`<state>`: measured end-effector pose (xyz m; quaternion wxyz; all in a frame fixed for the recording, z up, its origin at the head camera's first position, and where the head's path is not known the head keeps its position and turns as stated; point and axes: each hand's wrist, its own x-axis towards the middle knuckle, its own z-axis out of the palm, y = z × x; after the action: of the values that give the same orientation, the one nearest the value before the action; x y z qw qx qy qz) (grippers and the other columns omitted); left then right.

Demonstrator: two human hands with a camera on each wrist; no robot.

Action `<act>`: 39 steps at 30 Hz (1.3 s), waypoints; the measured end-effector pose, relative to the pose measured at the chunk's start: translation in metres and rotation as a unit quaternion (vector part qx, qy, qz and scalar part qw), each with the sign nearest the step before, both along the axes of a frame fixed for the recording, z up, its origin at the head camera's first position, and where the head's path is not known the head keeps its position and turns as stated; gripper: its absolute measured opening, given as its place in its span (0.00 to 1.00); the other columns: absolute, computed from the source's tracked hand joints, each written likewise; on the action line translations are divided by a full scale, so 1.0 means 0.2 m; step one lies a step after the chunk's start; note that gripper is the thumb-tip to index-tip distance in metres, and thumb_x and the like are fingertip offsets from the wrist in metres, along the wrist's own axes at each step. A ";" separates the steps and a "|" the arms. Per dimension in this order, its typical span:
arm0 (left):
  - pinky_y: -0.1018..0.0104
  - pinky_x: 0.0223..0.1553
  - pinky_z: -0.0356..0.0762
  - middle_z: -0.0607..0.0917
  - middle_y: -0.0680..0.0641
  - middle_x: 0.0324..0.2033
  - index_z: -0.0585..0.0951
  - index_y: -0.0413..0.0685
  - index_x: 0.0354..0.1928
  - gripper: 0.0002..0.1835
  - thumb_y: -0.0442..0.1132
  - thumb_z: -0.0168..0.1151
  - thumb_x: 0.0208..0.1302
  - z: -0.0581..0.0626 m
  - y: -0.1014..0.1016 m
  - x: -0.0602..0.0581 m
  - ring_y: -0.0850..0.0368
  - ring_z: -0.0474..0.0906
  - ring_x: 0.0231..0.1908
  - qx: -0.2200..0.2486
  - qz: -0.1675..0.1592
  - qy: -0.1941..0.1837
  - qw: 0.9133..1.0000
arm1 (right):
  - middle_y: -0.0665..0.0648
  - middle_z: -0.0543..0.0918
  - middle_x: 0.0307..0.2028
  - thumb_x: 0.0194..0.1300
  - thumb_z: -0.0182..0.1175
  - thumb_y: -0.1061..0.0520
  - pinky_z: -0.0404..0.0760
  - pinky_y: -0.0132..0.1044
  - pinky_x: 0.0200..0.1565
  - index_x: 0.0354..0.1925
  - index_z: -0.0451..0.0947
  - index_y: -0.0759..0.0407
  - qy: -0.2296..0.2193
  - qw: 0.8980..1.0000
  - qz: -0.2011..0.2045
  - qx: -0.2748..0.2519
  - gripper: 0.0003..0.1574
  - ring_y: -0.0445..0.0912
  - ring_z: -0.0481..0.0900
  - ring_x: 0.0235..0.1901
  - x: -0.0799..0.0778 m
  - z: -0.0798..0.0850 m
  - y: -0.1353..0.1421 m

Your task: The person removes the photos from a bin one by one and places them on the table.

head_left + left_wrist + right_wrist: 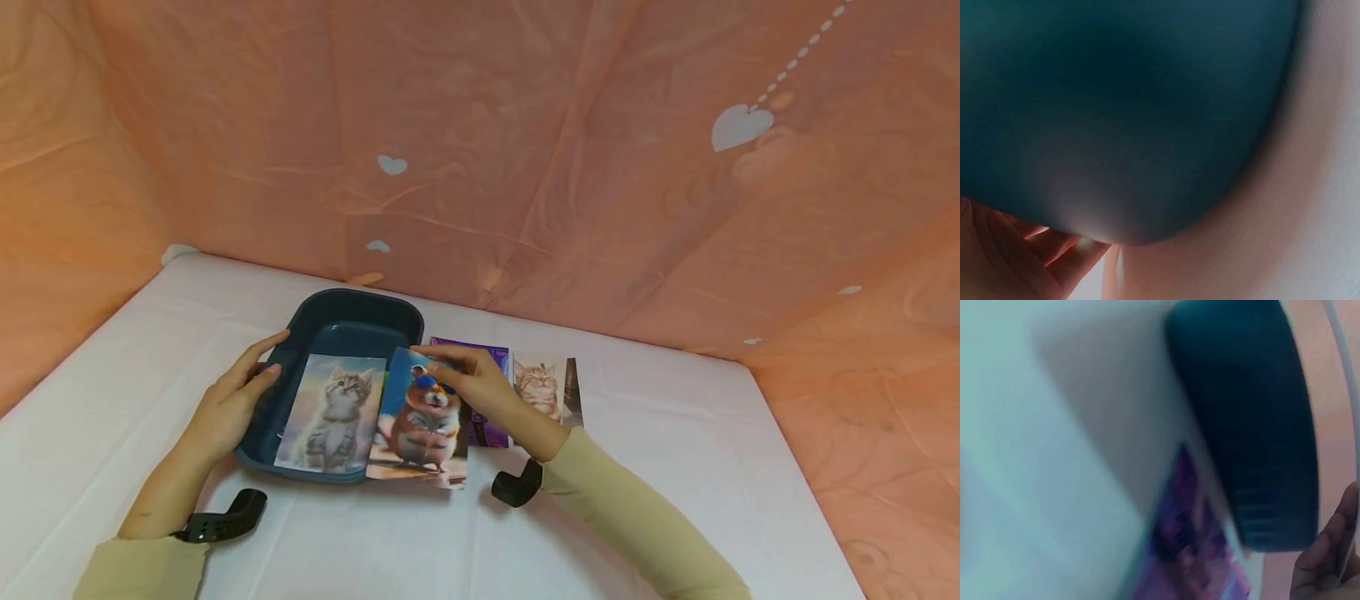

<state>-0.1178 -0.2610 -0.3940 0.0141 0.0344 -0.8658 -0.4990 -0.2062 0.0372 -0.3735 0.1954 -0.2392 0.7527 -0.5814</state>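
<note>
A dark teal tray point(318, 317) stands on the table, and my left hand point(228, 404) grips its left side with the thumb at the rim. In the left wrist view the fingers of that hand point(1029, 262) meet the tray's outer wall point(1147, 125). My right hand point(487, 387) pinches the top of a card with a hamster in blue goggles point(423, 429), held tilted over the tray's right edge. Inside the tray a grey kitten card point(333, 417) leans up, with a sliver of green beside it. The right wrist view shows the hamster card edge-on point(1346, 362).
Right of the tray lies a purple card point(491, 432), partly behind my right hand. Beyond it are a tabby cat card point(536, 383) and a dark card edge point(573, 396). A white cloth point(675, 467) covers the table; an orange curtain point(525, 167) with hearts hangs behind.
</note>
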 end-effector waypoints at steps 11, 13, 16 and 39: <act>0.35 0.51 0.62 0.66 0.26 0.61 0.54 0.58 0.75 0.27 0.51 0.37 0.77 0.01 0.00 0.00 0.31 0.64 0.57 -0.001 0.001 -0.001 1.000 | 0.56 0.79 0.58 0.69 0.56 0.57 0.66 0.32 0.27 0.59 0.78 0.54 0.013 0.999 -0.010 0.043 0.20 0.39 0.77 0.39 0.01 -0.09 0.13; 0.34 0.51 0.61 0.66 0.26 0.61 0.53 0.59 0.75 0.27 0.51 0.37 0.77 0.01 0.00 0.00 0.30 0.64 0.58 -0.001 0.001 -0.002 1.000 | 0.57 0.79 0.58 0.69 0.56 0.58 0.64 0.32 0.24 0.59 0.77 0.56 0.015 0.999 -0.008 0.046 0.21 0.38 0.75 0.33 0.01 -0.10 0.15; 0.32 0.52 0.60 0.65 0.26 0.62 0.53 0.59 0.75 0.27 0.51 0.37 0.77 0.01 0.00 0.00 0.29 0.63 0.59 0.000 0.001 -0.004 1.000 | 0.58 0.78 0.59 0.70 0.55 0.58 0.65 0.31 0.26 0.59 0.77 0.56 0.009 0.998 -0.007 0.054 0.20 0.38 0.72 0.30 0.01 -0.11 0.18; 0.36 0.50 0.62 0.66 0.26 0.62 0.53 0.59 0.75 0.28 0.51 0.36 0.77 0.00 0.00 0.00 0.30 0.65 0.58 0.003 0.001 -0.006 1.000 | 0.60 0.76 0.61 0.70 0.55 0.59 0.77 0.34 0.47 0.60 0.76 0.60 -0.005 0.998 -0.021 0.054 0.21 0.39 0.79 0.49 -0.03 -0.13 0.43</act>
<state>-0.1179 -0.2607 -0.3934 0.0092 0.0387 -0.8645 -0.5011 -0.2112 0.1223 -0.3998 0.2000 -0.2092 0.7869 -0.5450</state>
